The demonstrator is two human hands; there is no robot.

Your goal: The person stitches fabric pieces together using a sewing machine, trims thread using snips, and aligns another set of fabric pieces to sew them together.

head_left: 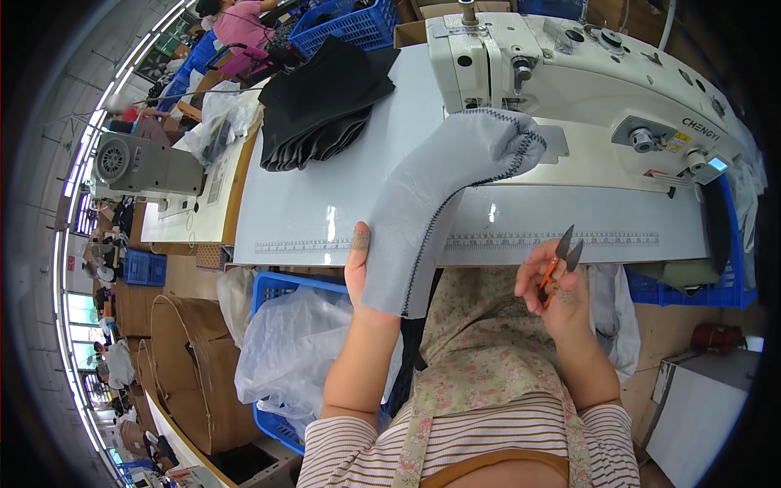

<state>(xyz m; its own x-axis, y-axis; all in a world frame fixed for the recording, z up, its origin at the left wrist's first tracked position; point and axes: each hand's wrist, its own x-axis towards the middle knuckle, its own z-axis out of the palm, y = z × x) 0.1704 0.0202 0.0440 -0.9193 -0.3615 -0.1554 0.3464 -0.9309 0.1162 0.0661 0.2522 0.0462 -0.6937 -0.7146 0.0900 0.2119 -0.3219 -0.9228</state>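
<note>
A light grey, sock-shaped fabric piece (pixel 427 191) with black zigzag stitching along its edge is in my left hand (pixel 358 272). The thumb shows at its left side, and the other fingers are hidden behind the cloth. Its curved toe end reaches up to the needle area of a white sewing machine (pixel 561 98). At the table's front edge, my right hand (pixel 557 285) is closed around orange-handled thread snips (pixel 556 264). Their dark blades point up and stand apart from each other, away from the fabric.
A stack of black fabric pieces (pixel 325 102) lies on the table's far left, and a ruler strip (pixel 553 240) runs along its front. Below the left edge stands a blue basket (pixel 268 285) with plastic bags. Another machine (pixel 150 167) is further left; a person in pink (pixel 242 28) sits beyond.
</note>
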